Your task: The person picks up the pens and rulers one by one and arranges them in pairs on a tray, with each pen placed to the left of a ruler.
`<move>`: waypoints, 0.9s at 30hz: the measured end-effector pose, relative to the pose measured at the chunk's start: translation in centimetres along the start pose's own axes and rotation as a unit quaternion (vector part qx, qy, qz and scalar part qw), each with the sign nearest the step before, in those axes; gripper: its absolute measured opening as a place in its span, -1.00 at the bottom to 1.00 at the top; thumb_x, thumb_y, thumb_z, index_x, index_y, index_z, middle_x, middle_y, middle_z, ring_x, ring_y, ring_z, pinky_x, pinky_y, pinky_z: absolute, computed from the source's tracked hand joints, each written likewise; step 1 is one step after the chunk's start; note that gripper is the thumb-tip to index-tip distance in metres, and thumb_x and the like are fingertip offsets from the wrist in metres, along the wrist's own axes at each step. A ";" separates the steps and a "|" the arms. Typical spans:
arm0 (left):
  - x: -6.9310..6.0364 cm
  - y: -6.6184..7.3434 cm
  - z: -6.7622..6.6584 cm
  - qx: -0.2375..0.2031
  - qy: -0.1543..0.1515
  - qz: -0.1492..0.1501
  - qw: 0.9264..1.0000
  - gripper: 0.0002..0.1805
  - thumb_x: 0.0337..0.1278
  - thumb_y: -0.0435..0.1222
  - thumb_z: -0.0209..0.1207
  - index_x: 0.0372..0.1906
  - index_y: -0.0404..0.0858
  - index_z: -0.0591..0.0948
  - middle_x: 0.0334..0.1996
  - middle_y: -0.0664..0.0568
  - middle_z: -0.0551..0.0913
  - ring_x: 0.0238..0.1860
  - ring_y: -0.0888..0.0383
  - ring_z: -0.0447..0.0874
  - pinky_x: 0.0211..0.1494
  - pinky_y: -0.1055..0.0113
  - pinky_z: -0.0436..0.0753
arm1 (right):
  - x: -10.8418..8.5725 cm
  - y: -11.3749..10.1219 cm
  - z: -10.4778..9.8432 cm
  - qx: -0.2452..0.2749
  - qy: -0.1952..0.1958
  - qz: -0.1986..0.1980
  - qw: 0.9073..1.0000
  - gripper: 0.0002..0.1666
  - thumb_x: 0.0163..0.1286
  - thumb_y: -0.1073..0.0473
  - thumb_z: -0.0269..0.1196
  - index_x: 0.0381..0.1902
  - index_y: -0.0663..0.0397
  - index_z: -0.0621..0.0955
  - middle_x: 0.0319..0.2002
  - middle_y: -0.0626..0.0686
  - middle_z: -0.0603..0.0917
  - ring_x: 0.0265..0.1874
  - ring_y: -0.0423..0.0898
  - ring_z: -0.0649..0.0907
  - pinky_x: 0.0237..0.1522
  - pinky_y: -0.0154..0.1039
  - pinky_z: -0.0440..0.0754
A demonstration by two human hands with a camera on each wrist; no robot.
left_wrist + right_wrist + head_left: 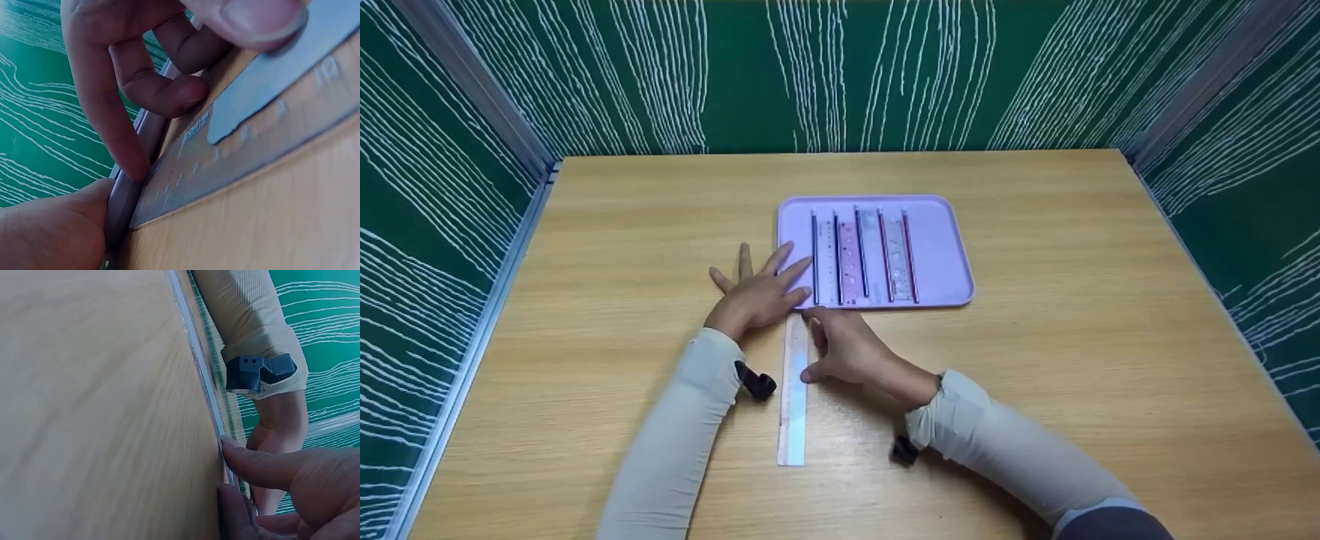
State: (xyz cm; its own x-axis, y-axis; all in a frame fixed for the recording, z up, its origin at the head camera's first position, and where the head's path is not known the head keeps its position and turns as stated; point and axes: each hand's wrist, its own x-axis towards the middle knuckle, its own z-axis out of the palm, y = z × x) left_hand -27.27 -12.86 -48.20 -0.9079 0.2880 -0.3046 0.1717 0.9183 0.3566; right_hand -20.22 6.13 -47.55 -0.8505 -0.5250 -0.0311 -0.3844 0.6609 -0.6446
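Note:
A clear ruler (793,420) with a silvery strip lies lengthwise on the table, its far end at the near edge of a lilac tray (945,255). My right hand (847,345) grips the ruler near that end, index fingertip by the tray's rim and thumb on the ruler's side. Its thumb (259,22) covers part of the strip in the left wrist view. My left hand (757,296) rests with spread fingers over the tray's left edge. Dark pencils (815,262), red pencils (910,255) and several rulers, among them a pink ruler (850,262), alternate side by side in the tray.
The wooden table (1072,300) extends around the tray. Green walls (750,75) with white lines stand at the back and sides, with metal frame posts at the corners. A black wrist camera (755,381) juts out beside the left forearm.

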 end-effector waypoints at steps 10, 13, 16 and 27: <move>0.0 -0.1 0.0 0.003 -0.003 0.001 1.000 -0.32 0.45 0.35 -0.23 0.58 0.53 -0.07 0.67 0.34 -0.41 0.53 -0.44 -0.76 0.14 -0.70 -0.65 | -0.2 -0.1 -0.1 -0.018 -0.010 -0.021 1.000 -0.05 -0.26 0.04 0.74 0.14 0.16 0.61 -0.22 0.06 0.66 -0.24 -0.04 0.58 -0.08 -0.11 0.59; 0.0 -0.1 -0.1 0.002 -0.004 0.004 1.000 -0.33 0.45 0.34 -0.23 0.58 0.52 -0.06 0.67 0.35 -0.40 0.54 -0.45 -0.75 0.14 -0.71 -0.63 | -0.4 -0.2 -0.1 -0.025 -0.019 -0.009 0.999 -0.22 -0.24 -0.06 0.73 -0.11 0.16 0.63 -0.31 0.03 0.62 -0.29 -0.07 0.53 -0.15 -0.13 0.57; -0.1 -0.2 -0.1 0.003 -0.003 0.006 1.000 -0.33 0.46 0.33 -0.22 0.58 0.51 -0.05 0.67 0.36 -0.38 0.53 -0.46 -0.75 0.14 -0.73 -0.61 | -0.5 -0.1 -0.1 0.004 -0.015 0.008 1.000 -0.11 -0.22 -0.09 0.73 0.05 0.16 0.62 -0.32 0.04 0.63 -0.32 -0.09 0.53 -0.20 -0.15 0.57; -0.1 -0.1 -0.1 0.003 -0.002 0.006 1.000 -0.33 0.46 0.33 -0.23 0.58 0.52 -0.05 0.67 0.35 -0.40 0.54 -0.45 -0.76 0.15 -0.71 -0.63 | -0.7 0.1 0.3 0.009 0.002 0.012 1.000 0.25 -0.22 0.04 0.73 0.45 0.11 0.41 -0.29 0.03 0.62 -0.30 -0.11 0.55 -0.18 -0.18 0.58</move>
State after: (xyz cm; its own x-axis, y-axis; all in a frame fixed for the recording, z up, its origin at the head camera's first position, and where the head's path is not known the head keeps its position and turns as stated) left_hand -27.18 -12.98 -48.14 -0.9044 0.3006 -0.3028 0.1860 0.9164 0.3544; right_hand -19.55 6.37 -47.85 -0.8607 -0.5073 -0.0429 -0.3582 0.6633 -0.6571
